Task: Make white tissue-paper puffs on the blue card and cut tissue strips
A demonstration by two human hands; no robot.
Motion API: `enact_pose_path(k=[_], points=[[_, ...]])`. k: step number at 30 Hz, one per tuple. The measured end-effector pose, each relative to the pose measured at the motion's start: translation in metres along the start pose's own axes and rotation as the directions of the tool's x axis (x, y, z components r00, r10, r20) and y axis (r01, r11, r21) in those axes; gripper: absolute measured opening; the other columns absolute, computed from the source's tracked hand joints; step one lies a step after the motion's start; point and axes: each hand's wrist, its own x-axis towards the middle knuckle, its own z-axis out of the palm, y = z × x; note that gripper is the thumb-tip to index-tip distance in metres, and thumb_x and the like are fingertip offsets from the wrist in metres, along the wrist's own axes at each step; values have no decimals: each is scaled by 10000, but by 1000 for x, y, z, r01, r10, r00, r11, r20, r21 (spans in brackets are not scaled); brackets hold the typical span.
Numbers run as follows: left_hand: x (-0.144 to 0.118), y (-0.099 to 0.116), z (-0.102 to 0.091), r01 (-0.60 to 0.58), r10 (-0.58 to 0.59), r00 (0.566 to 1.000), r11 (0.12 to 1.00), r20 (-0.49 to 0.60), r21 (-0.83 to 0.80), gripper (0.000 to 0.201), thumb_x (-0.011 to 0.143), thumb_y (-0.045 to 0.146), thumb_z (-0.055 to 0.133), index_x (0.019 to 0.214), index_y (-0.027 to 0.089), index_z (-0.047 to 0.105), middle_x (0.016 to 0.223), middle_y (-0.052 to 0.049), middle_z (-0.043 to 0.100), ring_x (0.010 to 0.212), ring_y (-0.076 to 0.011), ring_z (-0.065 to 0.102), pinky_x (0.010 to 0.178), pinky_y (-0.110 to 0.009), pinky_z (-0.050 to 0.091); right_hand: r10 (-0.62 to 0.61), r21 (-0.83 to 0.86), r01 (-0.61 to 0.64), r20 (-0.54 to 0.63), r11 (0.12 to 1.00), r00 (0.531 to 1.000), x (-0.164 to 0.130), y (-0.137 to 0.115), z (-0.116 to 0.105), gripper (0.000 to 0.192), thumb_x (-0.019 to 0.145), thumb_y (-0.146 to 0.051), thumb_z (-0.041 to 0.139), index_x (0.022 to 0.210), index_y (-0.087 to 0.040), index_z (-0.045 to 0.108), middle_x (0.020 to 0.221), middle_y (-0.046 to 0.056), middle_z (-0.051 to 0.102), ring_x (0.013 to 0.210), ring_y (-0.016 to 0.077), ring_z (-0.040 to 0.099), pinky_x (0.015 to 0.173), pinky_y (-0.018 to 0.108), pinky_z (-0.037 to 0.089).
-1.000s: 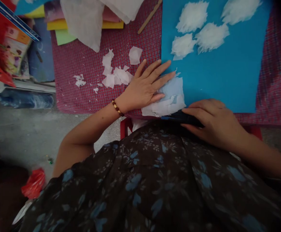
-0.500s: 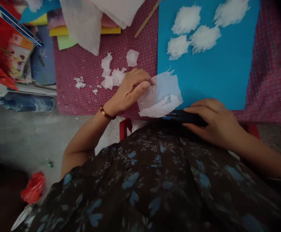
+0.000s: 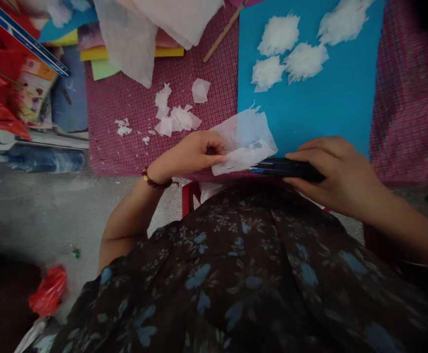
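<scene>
Pinching tissue paper at the tabletop's near edge

Left hand [image 3: 191, 154] fingers pinch the white tissue sheet [image 3: 245, 139], which overlaps the blue card [image 3: 309, 108]; right hand [image 3: 337, 171] fingers press together around a dark flat object [image 3: 283, 168] just beside it.

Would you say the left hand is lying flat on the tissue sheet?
No, the left hand is curled, pinching the tissue sheet at its edge.

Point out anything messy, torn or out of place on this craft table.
Torn white paper scraps lie scattered on the checked cloth, apart from the blue sheet. The tissue piece pinched by the left hand has ragged edges and overhangs the table edge.
</scene>
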Motion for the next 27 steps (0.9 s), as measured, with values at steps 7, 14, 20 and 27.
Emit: enact_pose_path(k=[7, 14, 20, 27], points=[[3, -6, 5, -12, 16, 999, 989, -30, 150, 148, 868, 268, 577, 799, 185, 679, 765, -37, 679, 742, -163, 594, 714, -309, 487, -41, -68, 46, 76, 997, 996, 12, 6, 7, 315, 931, -327, 594, 1206, -179, 630, 1129, 145, 657, 1051, 353, 608, 852, 504, 484], [-2, 4, 6, 14, 44, 986, 939, -158, 345, 198, 944, 324, 535, 960, 171, 659, 917, -81, 674, 890, -222, 619, 817, -370, 495, -68, -58, 71, 67, 996, 995, 14, 7, 11, 332, 920, -327, 608, 1199, -149, 637, 1116, 154, 650, 1024, 357, 615, 832, 497, 492], [13, 4, 16, 41, 167, 921, 857, -351, 514, 597, 988, 578, 368, 1341, 134, 556, 1339, -166, 593, 1245, -309, 515, 1065, -489, 373, -74, -45, 77, 68, 996, 995, 14, 7, 10, 339, 905, -320, 631, 1195, -144, 643, 1099, 162, 657, 1018, 360, 623, 813, 490, 503], [34, -27, 32, -9, 128, 979, 801, -156, 598, 678, 971, 580, 422, 1555, 252, 310, 1648, -91, 269, 1504, -324, 237, 1215, -548, 119, -75, -47, 79, 79, 996, 994, 16, 5, 9, 350, 914, -339, 615, 1207, -149, 641, 1101, 164, 658, 1006, 350, 622, 844, 493, 508]])
